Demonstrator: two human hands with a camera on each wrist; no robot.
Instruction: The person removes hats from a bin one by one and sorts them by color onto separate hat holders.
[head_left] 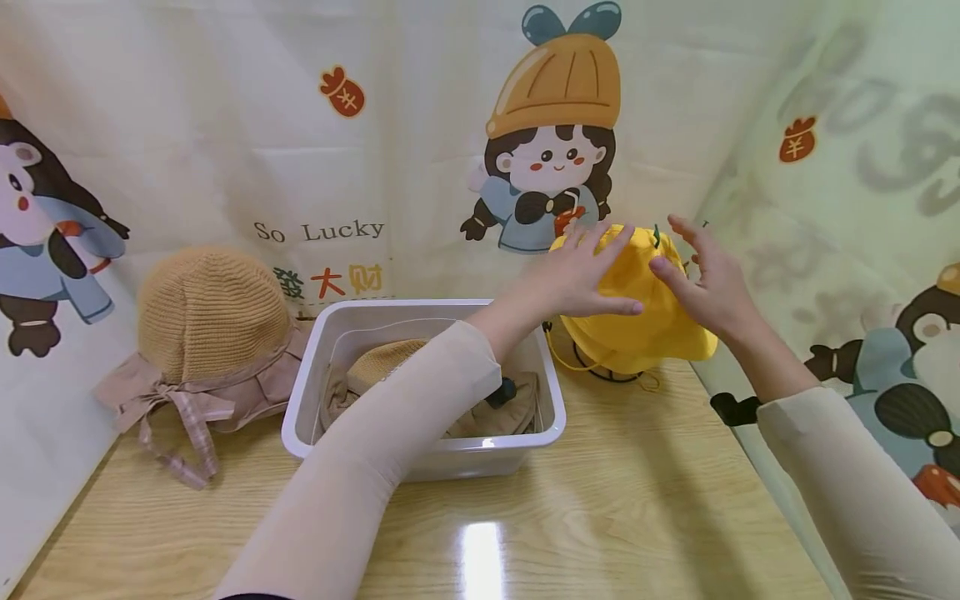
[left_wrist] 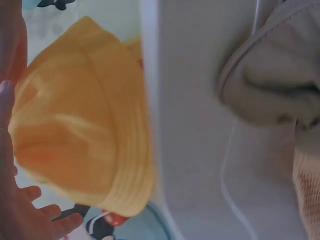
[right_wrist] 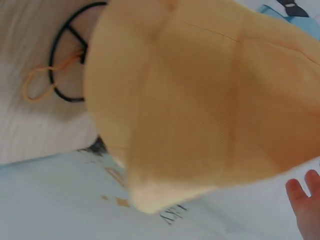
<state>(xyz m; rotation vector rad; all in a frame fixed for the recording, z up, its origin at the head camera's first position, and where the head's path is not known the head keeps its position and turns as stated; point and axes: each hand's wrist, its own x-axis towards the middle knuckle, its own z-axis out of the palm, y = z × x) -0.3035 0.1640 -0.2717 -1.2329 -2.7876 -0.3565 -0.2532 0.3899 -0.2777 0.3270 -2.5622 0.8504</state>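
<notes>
A yellow bucket hat (head_left: pixel 633 333) with a small green stem on top sits on a black wire stand (right_wrist: pixel 52 57) at the right of the table. My left hand (head_left: pixel 572 282) is at the hat's left side, fingers spread and straight. On the other side, my right hand (head_left: pixel 712 285) is raised, its thumb and fingers apart. Neither hand grips the hat; whether any fingertip touches the fabric I cannot tell. In the left wrist view the yellow hat (left_wrist: pixel 75 120) stands beside the bin's wall. A yellow cord (right_wrist: pixel 31 95) hangs by the stand's ring.
A white plastic bin (head_left: pixel 480 444) stands left of the yellow hat, holding a tan knitted hat (head_left: pixel 382 358) and a beige fabric hat (head_left: pixel 521 408). Further left stands a knitted hat (head_left: pixel 213 312) with a pinkish brim and bow. A printed cloth backdrop (head_left: pixel 420 150) surrounds the table.
</notes>
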